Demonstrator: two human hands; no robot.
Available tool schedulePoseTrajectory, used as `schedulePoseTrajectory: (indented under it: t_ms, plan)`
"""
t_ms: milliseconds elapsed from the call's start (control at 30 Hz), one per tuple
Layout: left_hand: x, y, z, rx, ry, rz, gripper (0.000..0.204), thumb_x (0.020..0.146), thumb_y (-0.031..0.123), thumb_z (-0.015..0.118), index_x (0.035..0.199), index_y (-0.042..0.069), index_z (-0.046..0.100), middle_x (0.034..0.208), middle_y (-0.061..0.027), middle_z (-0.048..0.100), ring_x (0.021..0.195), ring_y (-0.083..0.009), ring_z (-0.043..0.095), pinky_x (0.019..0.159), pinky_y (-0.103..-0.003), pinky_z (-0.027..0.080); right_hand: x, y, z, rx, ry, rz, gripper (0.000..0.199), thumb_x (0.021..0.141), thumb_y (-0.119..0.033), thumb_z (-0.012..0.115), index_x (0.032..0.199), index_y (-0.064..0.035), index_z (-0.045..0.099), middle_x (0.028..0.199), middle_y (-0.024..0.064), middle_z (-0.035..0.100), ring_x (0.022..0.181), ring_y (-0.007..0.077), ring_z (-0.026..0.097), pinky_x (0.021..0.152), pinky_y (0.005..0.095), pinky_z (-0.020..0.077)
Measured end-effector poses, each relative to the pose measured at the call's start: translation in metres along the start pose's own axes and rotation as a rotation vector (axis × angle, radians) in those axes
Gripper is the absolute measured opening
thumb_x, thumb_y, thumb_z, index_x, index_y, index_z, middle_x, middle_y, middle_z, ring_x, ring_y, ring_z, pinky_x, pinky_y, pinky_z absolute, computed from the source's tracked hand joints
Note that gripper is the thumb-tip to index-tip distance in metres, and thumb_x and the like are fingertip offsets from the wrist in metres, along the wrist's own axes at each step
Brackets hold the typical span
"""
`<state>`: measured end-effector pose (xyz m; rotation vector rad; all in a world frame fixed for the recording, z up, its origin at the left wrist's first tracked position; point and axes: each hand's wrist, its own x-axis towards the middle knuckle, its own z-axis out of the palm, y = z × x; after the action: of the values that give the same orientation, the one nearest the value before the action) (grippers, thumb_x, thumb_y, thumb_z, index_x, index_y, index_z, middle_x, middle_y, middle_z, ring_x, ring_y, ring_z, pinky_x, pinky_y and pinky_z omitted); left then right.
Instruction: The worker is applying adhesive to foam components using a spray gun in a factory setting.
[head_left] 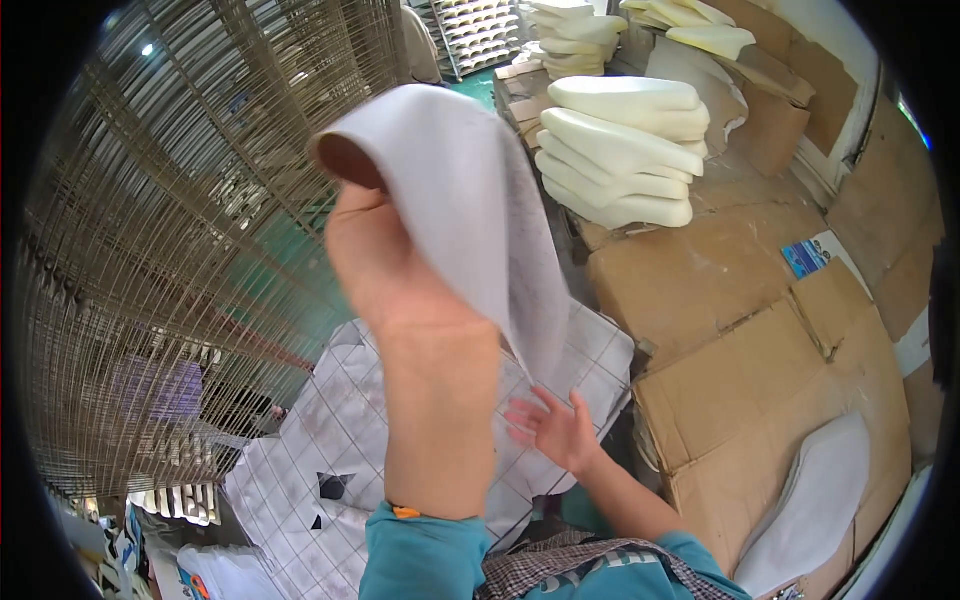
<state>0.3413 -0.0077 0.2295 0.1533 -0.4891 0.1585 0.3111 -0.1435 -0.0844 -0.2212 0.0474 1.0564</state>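
Observation:
My left hand (375,255) is raised in front of me, its fingers curled round the edge of a limp light-grey sheet (450,180) of cloth or leather-like material. The sheet's upper edge rolls over and shows a brown underside; its lower end narrows to a point. Near that point is my right hand (556,428), fingers spread and slightly blurred; whether a fingertip touches the sheet I cannot tell. Below both hands, more greyish-white sheets (350,420) lie on a wire grid (585,385), with dark gaps between them.
A tall stack of wire racks (200,200) stands at my left. On the right, a cardboard-covered table (720,400) bears a stack of cream curved foam pieces (625,155) and a grey curved piece (815,510). More foam pieces (575,40) are piled behind, near a shelf rack (478,35).

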Motion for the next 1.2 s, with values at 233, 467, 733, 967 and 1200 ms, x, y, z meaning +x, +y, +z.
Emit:
schedulePoseTrajectory:
  t_ms: [233, 467, 733, 967, 1200]
  plan:
    - [-0.027, 0.052, -0.02, 0.301, 0.041, 0.275, 0.033, 0.087, 0.017, 0.037, 0.104, -0.005, 0.054, 0.103, -0.0184, 0.058, 0.094, -0.0302, 0.058, 0.083, -0.043, 0.047, 0.058, -0.056, 0.012, 0.028, -0.04, -0.415, 0.046, 0.077, -0.028, 0.05, 0.119, -0.0112, 0.043, 0.112, 0.0129, 0.054, 0.111, 0.0309, 0.045, 0.098, 0.0455, 0.0306]
    - [-0.036, 0.078, -0.056, 0.463, 0.309, 0.482, 0.033, 0.087, 0.016, 0.04, 0.109, -0.005, 0.052, 0.108, -0.0179, 0.056, 0.099, -0.0291, 0.056, 0.086, -0.043, 0.046, 0.061, -0.057, -0.068, -0.267, 0.422, -0.238, 0.038, 0.078, -0.023, 0.053, 0.112, -0.0098, 0.044, 0.098, 0.0119, 0.058, 0.099, 0.0274, 0.052, 0.088, 0.0443, 0.0407]
    - [-0.052, 0.073, -0.052, 0.603, 0.374, 0.517, 0.034, 0.087, 0.018, 0.041, 0.111, -0.004, 0.051, 0.109, -0.0169, 0.055, 0.098, -0.0289, 0.055, 0.084, -0.042, 0.047, 0.08, 0.039, 0.021, 0.147, 0.064, 0.108, 0.048, 0.074, -0.029, 0.049, 0.115, -0.0035, 0.047, 0.113, 0.0158, 0.053, 0.107, 0.03, 0.05, 0.088, 0.0428, 0.0404]
    - [-0.088, 0.109, -0.046, 0.981, 0.674, 0.796, 0.034, 0.087, 0.021, 0.044, 0.111, -0.002, 0.051, 0.109, -0.0152, 0.056, 0.095, -0.027, 0.056, 0.082, -0.04, 0.047, 0.07, -0.056, 0.005, -0.079, 0.194, -0.439, 0.041, 0.071, -0.01, 0.05, 0.111, 0.002, 0.049, 0.112, 0.0108, 0.055, 0.107, 0.0248, 0.051, 0.094, 0.0375, 0.0383]
    - [-0.108, 0.129, -0.088, 0.812, 1.126, 0.913, 0.035, 0.086, 0.017, 0.038, 0.11, -0.005, 0.051, 0.112, -0.0202, 0.053, 0.098, -0.032, 0.055, 0.087, -0.044, 0.045, 0.033, -0.175, 0.038, -0.411, 0.246, -0.56, 0.039, 0.071, -0.007, 0.049, 0.109, 0.0001, 0.048, 0.106, 0.0127, 0.056, 0.099, 0.0255, 0.054, 0.09, 0.0376, 0.0432]
